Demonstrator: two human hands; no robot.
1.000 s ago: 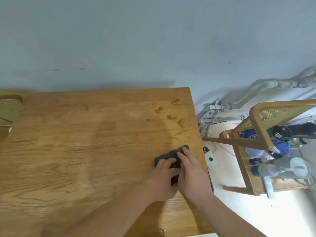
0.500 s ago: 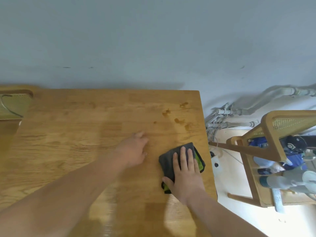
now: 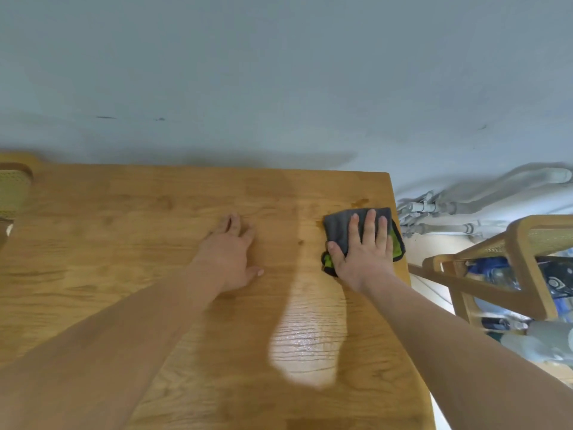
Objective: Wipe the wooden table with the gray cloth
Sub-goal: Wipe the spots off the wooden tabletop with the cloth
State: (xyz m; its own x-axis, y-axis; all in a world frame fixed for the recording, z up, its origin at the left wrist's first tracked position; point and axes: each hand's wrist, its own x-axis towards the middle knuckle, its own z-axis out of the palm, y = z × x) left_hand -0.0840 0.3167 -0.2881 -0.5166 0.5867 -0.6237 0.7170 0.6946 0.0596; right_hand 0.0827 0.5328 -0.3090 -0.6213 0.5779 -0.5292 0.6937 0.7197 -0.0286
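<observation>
The wooden table fills the lower left of the view. A folded gray cloth with a green underside lies near the table's far right corner. My right hand presses flat on the cloth, fingers spread and pointing toward the wall. My left hand rests palm down on the bare wood to the left of the cloth, holding nothing. A small brown stain shows just beyond the cloth's far edge. A shiny streak of wood runs from the cloth back toward me.
A gray wall stands right behind the table. To the right, past the table edge, stands a wooden rack with bottles and pipes along the floor. A woven chair back shows at the far left.
My right hand pushed the cloth away from me toward the far right corner, over the brown stains. My left hand left the cloth and settled flat on the wood to its left.
</observation>
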